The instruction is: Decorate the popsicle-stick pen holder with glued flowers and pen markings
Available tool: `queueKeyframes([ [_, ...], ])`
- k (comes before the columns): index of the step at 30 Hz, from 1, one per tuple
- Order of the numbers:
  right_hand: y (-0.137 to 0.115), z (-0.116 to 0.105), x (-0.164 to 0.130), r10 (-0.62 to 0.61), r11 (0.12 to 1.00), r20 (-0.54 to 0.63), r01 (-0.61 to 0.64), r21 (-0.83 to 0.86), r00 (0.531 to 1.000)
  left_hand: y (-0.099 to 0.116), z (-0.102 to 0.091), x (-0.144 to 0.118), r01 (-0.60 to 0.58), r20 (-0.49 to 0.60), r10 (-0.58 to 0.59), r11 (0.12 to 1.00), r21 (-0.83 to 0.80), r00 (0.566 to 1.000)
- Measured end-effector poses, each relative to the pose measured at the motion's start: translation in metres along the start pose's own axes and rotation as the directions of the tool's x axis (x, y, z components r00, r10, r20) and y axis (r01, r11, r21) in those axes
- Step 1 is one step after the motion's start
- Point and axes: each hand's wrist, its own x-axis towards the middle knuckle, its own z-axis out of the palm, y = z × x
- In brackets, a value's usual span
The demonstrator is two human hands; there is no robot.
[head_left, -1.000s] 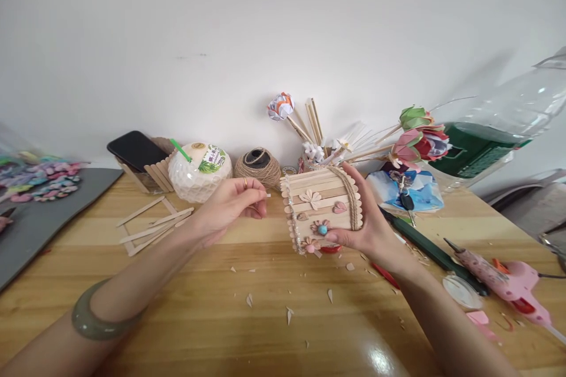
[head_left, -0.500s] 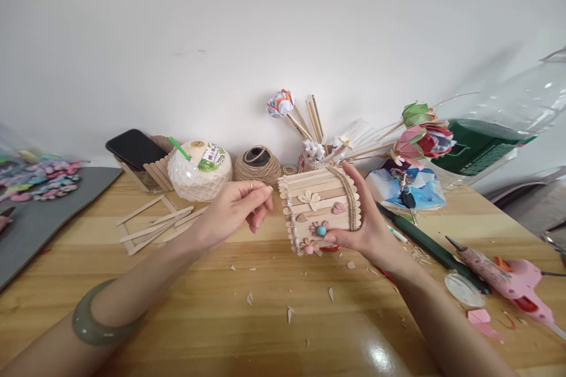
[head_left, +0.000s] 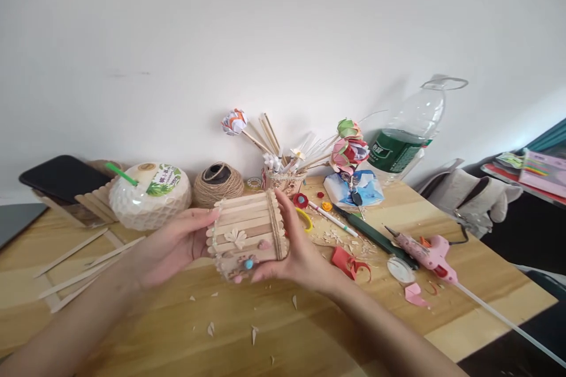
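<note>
Centrally, one pale wooden craft-stick piece, bearing a brown twine band, a pale petalled flower and a round blue bead, is being held over the yellowish wooden tabletop. The bare right hand is grasping its banded side, thumb on the lower front; the bare left hand is gripping the opposite edge. One pink glue gun is lying at right; one brown jute-twine ball is sitting behind.
</note>
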Motion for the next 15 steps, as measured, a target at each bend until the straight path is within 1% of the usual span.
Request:
queueKeyframes([
  [2,-0.004,-0.007,-0.004,0.003,1.000,0.075,-0.002,-0.017,0.997,-0.003,0.001,-0.001,0.081,0.067,-0.075,0.992,-0.100,0.995],
  [3,-0.006,-0.013,-0.007,0.018,1.000,0.087,-0.016,-0.021,0.996,-0.004,0.001,-0.001,0.081,0.066,-0.072,0.986,-0.143,0.995],
  [4,-0.008,-0.020,-0.011,0.038,0.999,0.068,-0.035,-0.035,0.997,-0.005,0.002,-0.001,0.066,0.052,-0.057,0.982,-0.178,0.997],
  [6,-0.011,-0.039,-0.021,0.084,0.990,-0.055,-0.089,-0.109,0.995,-0.007,0.005,-0.001,0.007,0.004,-0.007,0.974,-0.224,1.000],
  [7,-0.012,-0.051,-0.027,0.111,0.977,-0.131,-0.133,-0.167,0.985,-0.008,0.006,0.000,-0.029,-0.021,0.025,0.971,-0.238,0.999],
  [8,-0.013,-0.066,-0.035,0.142,0.951,-0.220,-0.195,-0.240,0.965,-0.009,0.007,0.000,-0.058,-0.040,0.050,0.967,-0.248,0.998],
  [9,-0.012,-0.082,-0.045,0.187,0.900,-0.286,-0.280,-0.333,0.940,-0.010,0.009,0.000,-0.082,-0.053,0.070,0.964,-0.255,0.996],
  [10,-0.011,-0.100,-0.055,0.252,0.821,-0.342,-0.387,-0.419,0.905,-0.010,0.010,0.000,-0.096,-0.058,0.083,0.959,-0.266,0.995],
  [11,-0.008,-0.119,-0.066,0.281,0.727,-0.394,-0.462,-0.508,0.875,-0.011,0.012,0.000,-0.088,-0.060,0.074,0.959,-0.268,0.995],
  [12,-0.004,-0.138,-0.078,0.264,0.600,-0.459,-0.517,-0.611,0.848,-0.011,0.013,0.000,-0.092,-0.067,0.078,0.961,-0.259,0.995],
  [13,0.000,-0.157,-0.089,0.278,0.439,-0.487,-0.561,-0.702,0.828,-0.012,0.015,0.000,-0.085,-0.063,0.071,0.961,-0.265,0.995],
  [14,0.005,-0.174,-0.099,0.317,0.310,-0.482,-0.570,-0.761,0.817,-0.012,0.016,0.000,-0.083,-0.064,0.068,0.960,-0.267,0.996],
  [15,0.010,-0.189,-0.108,0.292,0.252,-0.500,-0.570,-0.782,0.815,-0.012,0.018,0.000,-0.080,-0.060,0.066,0.959,-0.272,0.996],
])
